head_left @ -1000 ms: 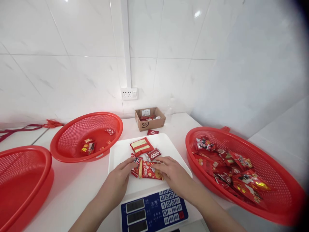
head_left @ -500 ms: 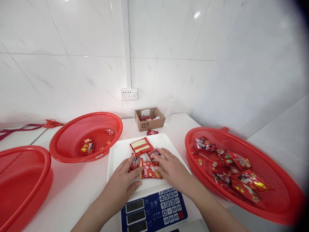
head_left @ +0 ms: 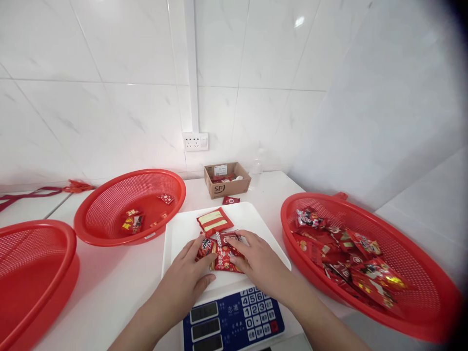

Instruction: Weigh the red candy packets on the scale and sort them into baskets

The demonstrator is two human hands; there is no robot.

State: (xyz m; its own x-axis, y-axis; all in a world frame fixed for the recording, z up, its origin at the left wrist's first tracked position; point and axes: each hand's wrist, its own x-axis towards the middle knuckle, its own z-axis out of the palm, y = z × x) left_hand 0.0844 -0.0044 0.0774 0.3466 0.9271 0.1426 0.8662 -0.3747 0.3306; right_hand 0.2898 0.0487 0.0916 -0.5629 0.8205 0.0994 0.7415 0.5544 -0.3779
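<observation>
Several red snack packets lie on the white tray (head_left: 175, 234) of a digital scale, between my two hands. My left hand (head_left: 188, 273) rests at the left side of the group, fingers stretched out and thumb apart, touching a dark red packet (head_left: 205, 247). From the right, my right hand (head_left: 256, 258) lies with spread fingers over a small red packet (head_left: 226, 239) and the edge of a red packet with white characters (head_left: 224, 257). Behind them sits a red packet with pale yellow stripes (head_left: 214, 222), apart from both hands.
A red mesh basket (head_left: 413, 243) full of packets stands at right. Another red basket (head_left: 109, 200) with few packets is at left, beside a third basket (head_left: 32, 287). Behind the tray stand a cardboard box (head_left: 234, 187) and a loose packet (head_left: 231, 200). The scale's blue keypad (head_left: 234, 317) faces me.
My right hand has shifted slightly, and the small red packet under it has slid nearer, overlapping the packet with white characters. My left hand stays almost still.
</observation>
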